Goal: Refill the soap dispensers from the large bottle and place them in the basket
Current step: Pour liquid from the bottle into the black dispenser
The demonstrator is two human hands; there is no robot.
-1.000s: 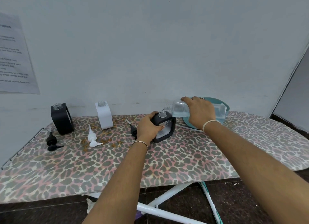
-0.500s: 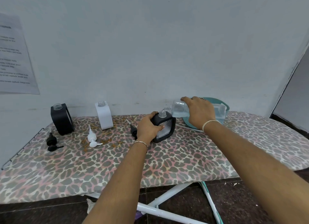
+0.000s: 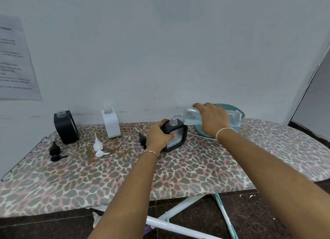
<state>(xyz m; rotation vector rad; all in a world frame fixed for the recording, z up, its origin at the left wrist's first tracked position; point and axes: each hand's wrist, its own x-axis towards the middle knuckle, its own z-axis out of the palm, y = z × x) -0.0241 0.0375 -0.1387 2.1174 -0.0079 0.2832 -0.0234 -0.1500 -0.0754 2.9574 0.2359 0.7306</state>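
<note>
My left hand (image 3: 158, 137) grips a black-framed soap dispenser (image 3: 176, 136) that stands uncapped on the ironing board. My right hand (image 3: 212, 120) holds the large clear bottle (image 3: 192, 116) tipped on its side, its neck just above the dispenser's open mouth, clear liquid inside. A second black dispenser (image 3: 65, 127) and a white dispenser (image 3: 111, 122) stand uncapped at the back left. A teal basket (image 3: 237, 112) sits behind my right hand, mostly hidden.
The leopard-print ironing board (image 3: 178, 174) stands against a pale wall. Loose pump heads lie on it: a black one (image 3: 55, 150) at far left, a white one (image 3: 99, 147), another black one (image 3: 142, 139) beside my left hand. A paper notice (image 3: 14, 60) hangs left.
</note>
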